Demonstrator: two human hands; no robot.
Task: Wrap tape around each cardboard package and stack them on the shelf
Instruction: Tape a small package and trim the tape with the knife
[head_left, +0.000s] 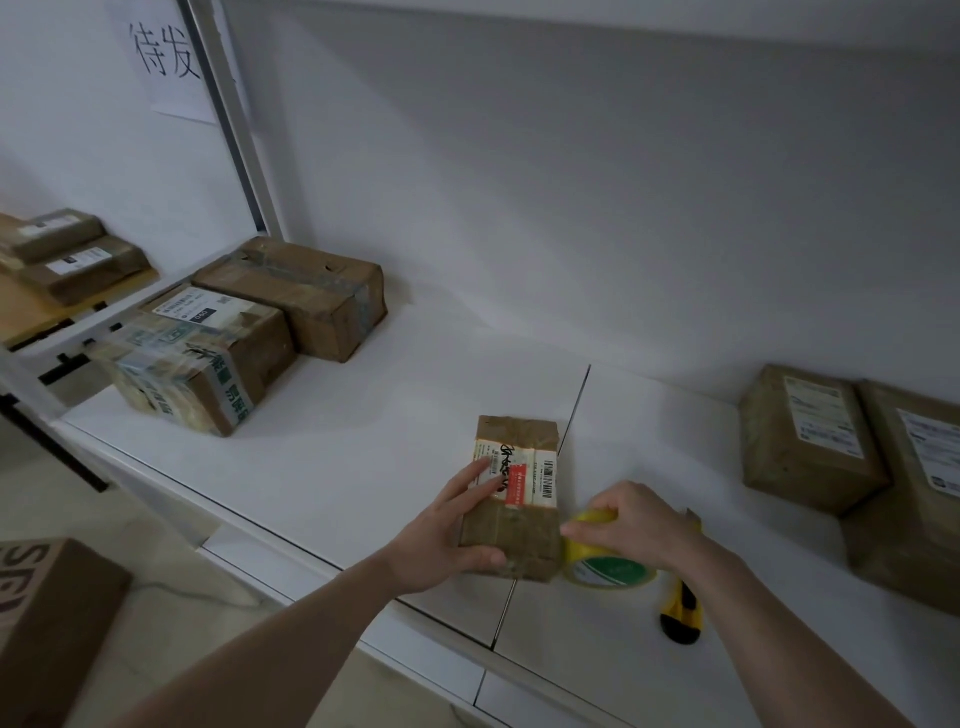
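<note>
1. The white shelf (363, 415) is a broad, smooth, matte surface with a thin seam running front to back; every place below is given from the small package (514, 493) lying on it beside that seam.
2. Far left of the small package, two large cardboard boxes (249, 332) sit side by side, touching, creased and wrapped in glossy tape.
3. Well to its right, two brown boxes with white labels (810, 436) stand together against the wall.
4. The small package is a flat brown cardboard block, wrinkled tape over it, with a white label and a red sticker on top.
5. The left hand (447, 535) rests on its left edge, fingers spread over the label, thumb against the near side.
6. Touching its right near corner, a yellow tape roll (602, 561) is gripped from above by the right hand (634, 525), fingers curled.
7. Just right of the roll lies a yellow and black box cutter (680, 608).
</note>
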